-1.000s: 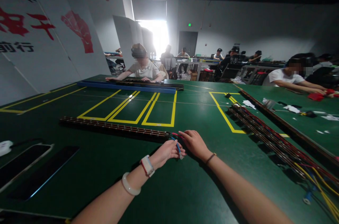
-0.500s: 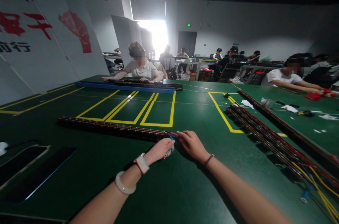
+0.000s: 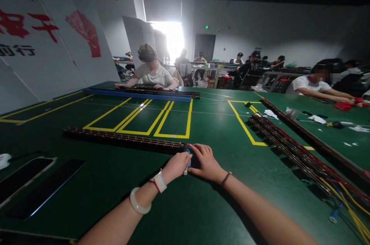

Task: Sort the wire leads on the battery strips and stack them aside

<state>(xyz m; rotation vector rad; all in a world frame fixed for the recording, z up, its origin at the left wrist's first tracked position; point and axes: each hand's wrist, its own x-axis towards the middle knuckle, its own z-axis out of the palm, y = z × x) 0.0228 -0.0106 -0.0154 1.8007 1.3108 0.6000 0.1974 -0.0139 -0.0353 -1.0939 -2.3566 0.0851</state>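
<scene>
A long dark strip [image 3: 124, 139] with copper-coloured rods lies on the green table, its right end at my hands. From that end comes a blue wire [image 3: 189, 153] with a metal ring terminal [image 3: 185, 172]. My left hand [image 3: 177, 166] is closed round the blue wire, the terminal hanging below its fingers. My right hand [image 3: 206, 162] is just to the right, fingers stretched out and thumb apart, pointing at my left hand. A short red wire [image 3: 187, 145] reaches its fingertips; whether they touch it is hard to tell.
Several similar strips [image 3: 289, 148] with red and yellow wires [image 3: 345, 198] lie at right. Two dark flat slabs [image 3: 49, 187] lie at left. Yellow tape [image 3: 173, 136] marks the table [image 3: 162, 214]. A co-worker [image 3: 153, 71] sits opposite by a blue rail [image 3: 138, 95]; another person [image 3: 315, 83] works at right.
My right thumb has spread out and its fingers have straightened a little. The ring terminal now hangs lower and further right from my left hand. The strip stays almost in place.
</scene>
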